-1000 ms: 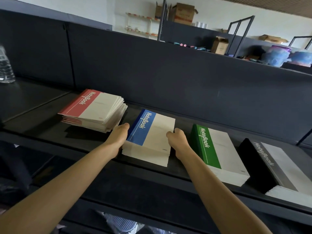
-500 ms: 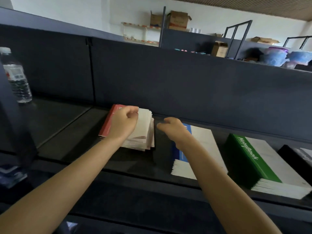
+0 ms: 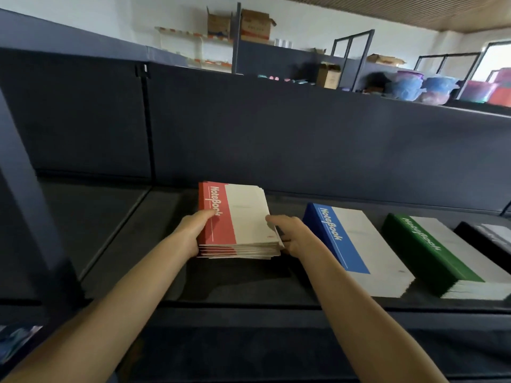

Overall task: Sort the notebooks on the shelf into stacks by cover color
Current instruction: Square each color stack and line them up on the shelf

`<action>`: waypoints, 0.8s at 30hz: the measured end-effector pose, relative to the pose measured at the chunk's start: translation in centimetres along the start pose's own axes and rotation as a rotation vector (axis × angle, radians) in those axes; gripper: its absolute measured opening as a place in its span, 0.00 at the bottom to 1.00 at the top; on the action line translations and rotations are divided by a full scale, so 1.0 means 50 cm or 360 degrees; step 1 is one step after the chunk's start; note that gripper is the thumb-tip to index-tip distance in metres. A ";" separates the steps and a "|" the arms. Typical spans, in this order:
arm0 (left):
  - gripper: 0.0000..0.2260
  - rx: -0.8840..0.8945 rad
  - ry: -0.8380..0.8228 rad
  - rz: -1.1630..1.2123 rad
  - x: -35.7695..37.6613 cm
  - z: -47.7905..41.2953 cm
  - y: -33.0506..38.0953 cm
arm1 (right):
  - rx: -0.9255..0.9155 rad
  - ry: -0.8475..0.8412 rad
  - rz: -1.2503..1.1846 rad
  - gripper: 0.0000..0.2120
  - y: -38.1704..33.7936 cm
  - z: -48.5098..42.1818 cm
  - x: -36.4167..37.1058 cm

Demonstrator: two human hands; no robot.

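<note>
The black stack (image 3: 488,240) is running off the frame at 3 o'clock. The red stack (image 3: 243,214) is hiding some fingers of the left hand (image 3: 192,233) and right hand (image 3: 296,236). Cardboard boxes (image 3: 255,24) at 12 o'clock are showing unreadable, blurred print.

You have four notebook stacks on the dark shelf (image 3: 132,244): one red stack (image 3: 243,217), one blue stack (image 3: 359,244), one green stack (image 3: 434,255), one black stack (image 3: 482,240).
</note>
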State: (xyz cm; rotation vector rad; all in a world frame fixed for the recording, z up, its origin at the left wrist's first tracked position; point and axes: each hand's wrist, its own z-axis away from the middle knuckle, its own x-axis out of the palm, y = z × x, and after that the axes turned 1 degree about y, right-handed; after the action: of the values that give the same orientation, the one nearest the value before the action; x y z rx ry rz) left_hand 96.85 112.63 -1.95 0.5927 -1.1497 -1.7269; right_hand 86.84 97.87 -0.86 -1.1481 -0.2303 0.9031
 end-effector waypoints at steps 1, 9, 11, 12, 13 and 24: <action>0.21 -0.0003 -0.0018 0.0000 -0.001 -0.002 0.005 | -0.0002 -0.0005 0.0013 0.24 -0.003 0.002 -0.001; 0.15 -0.0065 -0.0051 -0.0132 -0.020 -0.025 0.029 | 0.0038 -0.0103 0.0026 0.16 -0.011 -0.006 0.002; 0.15 -0.0069 -0.0035 -0.0140 -0.019 -0.031 0.035 | 0.0036 -0.0116 0.0017 0.14 -0.013 -0.008 0.001; 0.16 -0.0073 -0.0029 -0.0143 -0.019 -0.035 0.036 | 0.0041 -0.0118 0.0025 0.13 -0.014 -0.009 -0.001; 0.17 -0.0078 -0.0031 -0.0156 -0.019 -0.037 0.039 | 0.0046 -0.0123 0.0024 0.13 -0.015 -0.009 -0.004; 0.22 -0.0105 -0.0109 -0.0444 -0.021 -0.060 0.052 | 0.0119 -0.0195 -0.0064 0.17 -0.018 -0.030 -0.022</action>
State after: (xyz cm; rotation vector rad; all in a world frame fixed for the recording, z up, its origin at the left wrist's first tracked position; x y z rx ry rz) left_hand 100.83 111.97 -1.05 0.6826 -1.0920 -2.0281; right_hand 87.46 95.94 -0.42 -1.0166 -0.3162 0.9400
